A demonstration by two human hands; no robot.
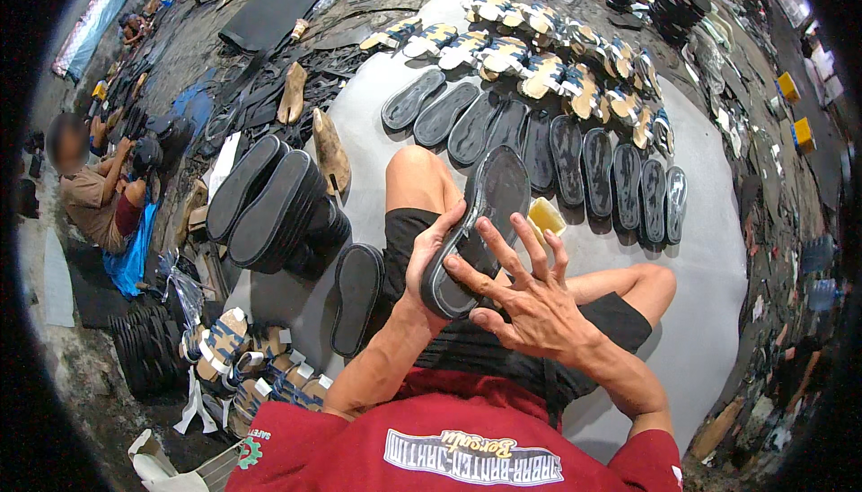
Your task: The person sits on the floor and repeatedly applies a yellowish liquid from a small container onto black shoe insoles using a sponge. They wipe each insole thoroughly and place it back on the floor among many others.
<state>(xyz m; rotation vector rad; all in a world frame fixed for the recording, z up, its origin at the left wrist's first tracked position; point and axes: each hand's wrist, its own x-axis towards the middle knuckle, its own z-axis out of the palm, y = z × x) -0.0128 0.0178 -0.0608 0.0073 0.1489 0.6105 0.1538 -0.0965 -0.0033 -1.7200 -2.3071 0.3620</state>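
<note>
My left hand (pixel 431 254) is wrapped round the edge of a black shoe sole (pixel 499 188), holding it tilted above my lap. Over the sole's upper face, my right hand (pixel 530 290) has its fingers spread, the fingertips at the surface. Wet-looking glossy streaks show on that face. A yellowish block or tub (pixel 546 216) lies just beyond my right fingers; its kind is unclear. Ahead, several glossy black soles (pixel 540 151) lie in a curved row on a pale sheet (pixel 682 303). One matte black sole (pixel 356 299) rests beside my left knee.
Beyond the row stand several strapped sandal uppers on lasts (pixel 542 74). At left are stacked black soles (pixel 278 214), a wooden shoe last (pixel 330 151) and more sandal uppers (pixel 224 344). Another person (pixel 103 187) sits far left. Black scraps (pixel 269 88) litter the floor.
</note>
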